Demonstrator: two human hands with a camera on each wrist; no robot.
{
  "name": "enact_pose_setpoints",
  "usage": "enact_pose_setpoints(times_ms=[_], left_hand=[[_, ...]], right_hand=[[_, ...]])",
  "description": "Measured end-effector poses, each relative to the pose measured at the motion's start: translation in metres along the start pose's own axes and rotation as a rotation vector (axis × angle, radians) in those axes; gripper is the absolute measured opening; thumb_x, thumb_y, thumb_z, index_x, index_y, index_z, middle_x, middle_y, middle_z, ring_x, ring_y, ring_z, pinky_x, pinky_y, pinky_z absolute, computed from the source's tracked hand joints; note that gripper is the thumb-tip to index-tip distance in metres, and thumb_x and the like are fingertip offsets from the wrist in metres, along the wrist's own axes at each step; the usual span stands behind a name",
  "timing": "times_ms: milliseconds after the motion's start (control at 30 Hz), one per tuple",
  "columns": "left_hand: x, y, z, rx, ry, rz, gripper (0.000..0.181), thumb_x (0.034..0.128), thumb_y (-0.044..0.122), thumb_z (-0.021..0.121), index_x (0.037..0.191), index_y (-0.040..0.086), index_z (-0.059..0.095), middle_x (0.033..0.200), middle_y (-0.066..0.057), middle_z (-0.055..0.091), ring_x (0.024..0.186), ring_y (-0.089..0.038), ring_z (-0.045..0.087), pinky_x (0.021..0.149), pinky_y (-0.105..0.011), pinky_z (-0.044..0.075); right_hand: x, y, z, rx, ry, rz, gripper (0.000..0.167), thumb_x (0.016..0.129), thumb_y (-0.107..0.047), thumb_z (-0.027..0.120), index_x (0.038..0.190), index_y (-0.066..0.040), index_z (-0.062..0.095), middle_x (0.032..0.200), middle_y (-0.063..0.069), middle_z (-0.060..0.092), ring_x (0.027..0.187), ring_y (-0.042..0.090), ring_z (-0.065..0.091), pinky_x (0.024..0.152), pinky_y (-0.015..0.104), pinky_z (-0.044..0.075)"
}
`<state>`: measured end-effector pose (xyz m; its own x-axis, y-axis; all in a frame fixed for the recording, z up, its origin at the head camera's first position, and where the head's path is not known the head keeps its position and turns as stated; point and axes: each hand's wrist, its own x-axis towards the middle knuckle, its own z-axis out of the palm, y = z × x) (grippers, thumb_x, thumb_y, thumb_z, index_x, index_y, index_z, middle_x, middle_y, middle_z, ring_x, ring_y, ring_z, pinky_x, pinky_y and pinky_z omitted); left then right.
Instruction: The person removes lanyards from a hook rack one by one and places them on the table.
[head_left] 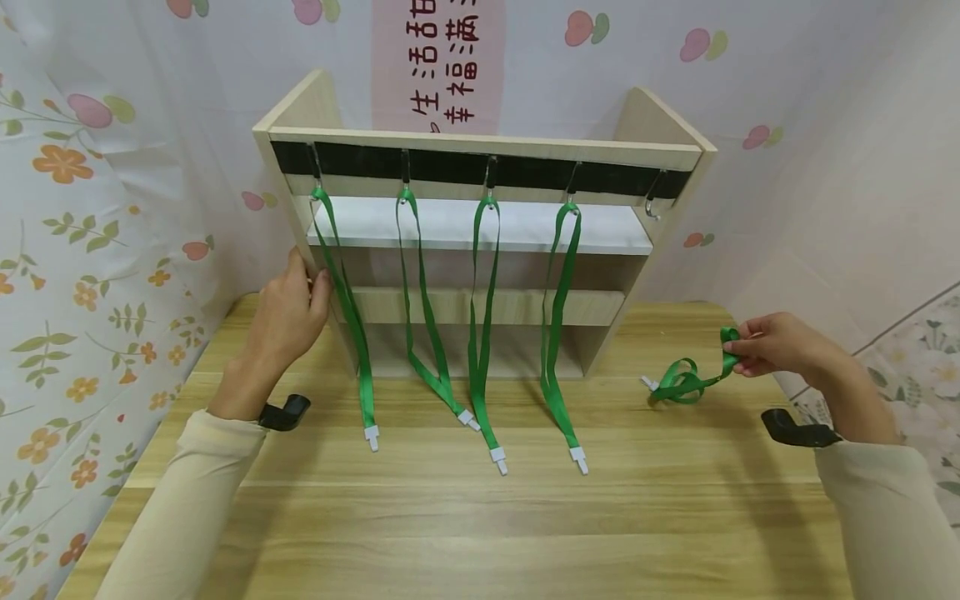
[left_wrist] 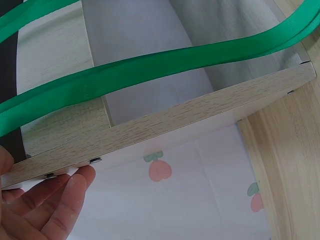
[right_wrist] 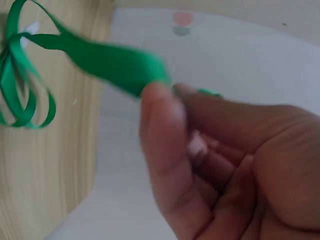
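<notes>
This looks like a home corner, though the close view cannot settle it: a yellow-brown wood-grain tabletop, a pale wooden hook rack, white orange-flowered sheeting and a white fruit-printed backdrop.

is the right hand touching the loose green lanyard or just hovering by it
Touching: the right wrist view shows the right hand pinching the green lanyard between thumb and finger.

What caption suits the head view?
Right hand pinches a green lanyard; four others hang from the rack the left hand grips.
</notes>
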<state>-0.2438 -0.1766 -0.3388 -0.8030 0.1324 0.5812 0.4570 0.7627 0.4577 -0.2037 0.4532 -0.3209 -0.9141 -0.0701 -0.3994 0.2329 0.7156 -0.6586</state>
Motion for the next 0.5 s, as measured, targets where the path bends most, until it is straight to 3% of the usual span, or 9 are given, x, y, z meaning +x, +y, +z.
enact_pose_setpoints(times_ms=[167,267,500], left_hand=[[0.0,0.0,0.0,-0.005,-0.008,-0.007,0.027,0.1044,0.017,0.039,0.11,-0.009,0.044,0.065,-0.013,0.049,0.049,-0.026,0.049,0.046,-0.035,0.037],[0.0,0.0,0.0,-0.004,-0.011,-0.008,0.027,0.1045,0.017,0.039,0.111,-0.009,0.044,0.065,-0.014,0.05,0.049,-0.026,0.05,0.046,-0.035,0.037],[0.0,0.0,0.001,-0.003,-0.007,-0.005,0.026,0.1044,0.017,0.04,0.11,-0.008,0.044,0.064,-0.014,0.049,0.05,-0.026,0.05,0.047,-0.036,0.037]], right_hand=[[0.006,0.004,0.002,-0.166,0.079,-0.029,0.02,0.1,-0.008,0.055,0.1,0.011,0.058,0.083,0.007,0.068,0.069,0.008,0.068,0.066,0.026,0.057],[0.009,0.007,0.006,-0.279,0.157,-0.073,0.024,0.097,-0.007,0.059,0.104,0.016,0.06,0.087,0.016,0.07,0.071,0.015,0.071,0.065,0.03,0.058],[0.024,0.012,0.021,-0.487,0.259,-0.165,0.018,0.091,-0.003,0.063,0.101,0.012,0.066,0.091,0.027,0.07,0.072,0.031,0.069,0.063,0.045,0.055]])
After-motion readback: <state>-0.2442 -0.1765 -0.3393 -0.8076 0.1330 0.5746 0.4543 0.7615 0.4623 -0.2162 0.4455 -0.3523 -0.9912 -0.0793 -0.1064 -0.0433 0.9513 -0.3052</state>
